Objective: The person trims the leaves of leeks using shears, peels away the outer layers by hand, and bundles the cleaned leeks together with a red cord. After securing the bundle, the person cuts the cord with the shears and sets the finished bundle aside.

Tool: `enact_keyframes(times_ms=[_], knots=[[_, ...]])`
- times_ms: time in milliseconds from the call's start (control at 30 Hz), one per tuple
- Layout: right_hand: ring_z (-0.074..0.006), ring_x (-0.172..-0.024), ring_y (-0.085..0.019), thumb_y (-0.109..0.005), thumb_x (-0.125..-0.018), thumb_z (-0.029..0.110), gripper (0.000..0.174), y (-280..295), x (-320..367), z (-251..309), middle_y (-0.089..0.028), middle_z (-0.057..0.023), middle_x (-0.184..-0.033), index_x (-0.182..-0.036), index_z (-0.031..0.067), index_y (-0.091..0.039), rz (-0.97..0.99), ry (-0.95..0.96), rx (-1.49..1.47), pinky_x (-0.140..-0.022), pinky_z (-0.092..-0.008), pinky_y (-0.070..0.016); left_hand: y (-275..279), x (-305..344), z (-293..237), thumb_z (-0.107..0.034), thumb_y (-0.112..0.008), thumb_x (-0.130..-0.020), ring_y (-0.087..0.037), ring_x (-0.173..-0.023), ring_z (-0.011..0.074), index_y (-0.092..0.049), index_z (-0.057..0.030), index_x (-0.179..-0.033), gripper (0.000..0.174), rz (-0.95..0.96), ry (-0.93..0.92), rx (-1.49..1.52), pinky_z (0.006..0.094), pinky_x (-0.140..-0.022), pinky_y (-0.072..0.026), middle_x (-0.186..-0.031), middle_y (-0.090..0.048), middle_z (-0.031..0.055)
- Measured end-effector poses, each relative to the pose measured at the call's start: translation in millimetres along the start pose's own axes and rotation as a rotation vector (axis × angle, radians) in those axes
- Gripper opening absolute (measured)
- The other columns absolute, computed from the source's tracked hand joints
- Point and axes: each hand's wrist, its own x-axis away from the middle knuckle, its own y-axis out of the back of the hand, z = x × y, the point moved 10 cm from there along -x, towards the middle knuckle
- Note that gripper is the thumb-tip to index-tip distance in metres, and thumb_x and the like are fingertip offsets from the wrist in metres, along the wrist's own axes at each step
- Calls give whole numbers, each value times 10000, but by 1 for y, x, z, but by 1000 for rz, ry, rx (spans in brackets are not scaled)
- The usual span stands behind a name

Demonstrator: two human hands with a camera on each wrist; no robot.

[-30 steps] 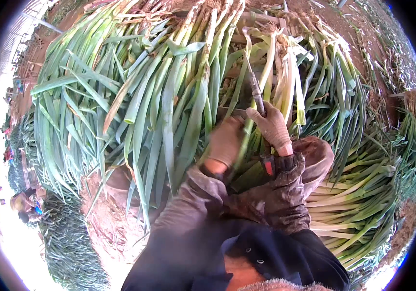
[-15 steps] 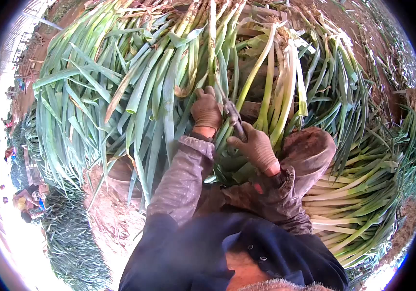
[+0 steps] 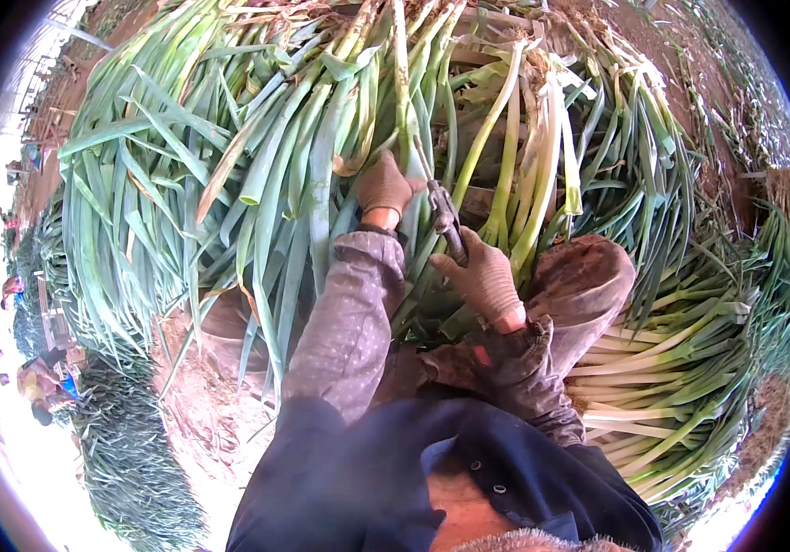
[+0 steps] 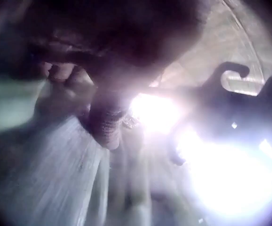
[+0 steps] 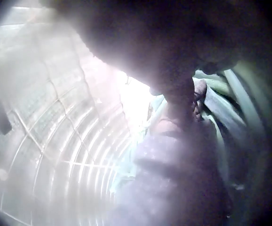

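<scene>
A big heap of green onions [image 3: 257, 156] with long green leaves and pale stalks fills the head view. My gloved left hand [image 3: 384, 187] grips one stalk [image 3: 402, 101] that runs up out of the pile. Just to its right my gloved right hand [image 3: 485, 276] holds a dark knife [image 3: 445, 219], whose blade lies against the same stalk beside the left hand. Both wrist views are blurred and glare-washed; a glove finger [image 4: 105, 122] and my left sleeve [image 5: 173, 165] show dimly.
A stack of trimmed pale stalks [image 3: 671, 386] lies at the right beside my knee [image 3: 588, 276]. Red-brown soil [image 3: 201, 414] shows at lower left. Another onion bundle [image 3: 132, 460] and a distant person [image 3: 40, 386] are at the far left.
My left hand slid up the leaves from near my chest and took hold of a stalk higher in the pile. The right hand brought the knife down and left to meet it.
</scene>
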Motion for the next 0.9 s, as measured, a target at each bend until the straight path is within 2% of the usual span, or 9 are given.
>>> enact_keyframes(times_ms=[67,133,200,467,500,600,633,733,900], knots=[[-435,-806,-679,-749,-832,510,592,6,6,1,-682,-224,-801,-1146,33,-593,26,1,0,-700,-496,-527,-27,1,11,-486,-900,-612,-703,-919,407,-601,-16,-1091,734,119,97,84,473,-797,-535,-963,-715,242],[-443,-812,-676,-749,-830,519,620,13,20,0,-681,-235,-808,-1175,29,-587,8,34,17,-693,-498,-524,-46,7,9,-449,-909,-614,-688,-953,420,-621,4,-1055,695,199,43,276,473,-834,-523,-998,-704,255],[-447,-820,-675,-746,-828,530,648,15,37,-9,-681,-243,-817,-1201,27,-581,-5,13,25,-693,-499,-523,-40,22,4,-426,-933,-586,-703,-929,405,-613,101,-979,731,119,-22,316,440,-828,-532,-960,-684,315],[-450,-823,-671,-736,-844,501,626,7,46,-14,-677,-253,-823,-1217,21,-586,5,37,-22,-697,-508,-517,-25,42,-7,-511,-892,-651,-695,-938,428,-626,12,-1045,707,142,-12,229,479,-822,-545,-986,-717,240],[-449,-818,-670,-739,-843,496,615,7,40,-14,-675,-250,-814,-1203,21,-590,-2,36,-3,-692,-506,-516,-27,42,-7,-518,-847,-719,-686,-916,452,-626,8,-1050,659,148,-30,192,499,-810,-537,-949,-711,256],[-445,-803,-669,-745,-841,488,584,7,20,-10,-669,-240,-791,-1163,23,-598,-3,40,29,-680,-501,-514,-25,41,-5,-562,-770,-788,-674,-890,473,-625,3,-1052,641,148,-32,118,520,-799,-526,-904,-697,281],[-444,-798,-669,-745,-840,491,577,8,15,-6,-667,-236,-783,-1150,26,-599,8,41,21,-677,-499,-514,-23,42,-5,-580,-659,-879,-661,-878,486,-631,-17,-1050,589,115,-58,88,546,-792,-512,-884,-688,288],[-442,-775,-667,-739,-837,518,571,7,14,-5,-657,-225,-754,-1112,38,-595,-2,50,56,-662,-498,-509,-16,38,-1,-593,-569,-945,-615,-907,513,-598,6,-965,599,27,-129,249,547,-755,-486,-906,-649,307],[-446,-744,-661,-740,-831,529,543,3,34,-8,-652,-219,-736,-1026,47,-583,-1,60,41,-636,-505,-503,-26,36,4,-568,-554,-957,-626,-909,497,-631,-18,-970,555,63,-79,140,556,-765,-487,-918,-662,290]])
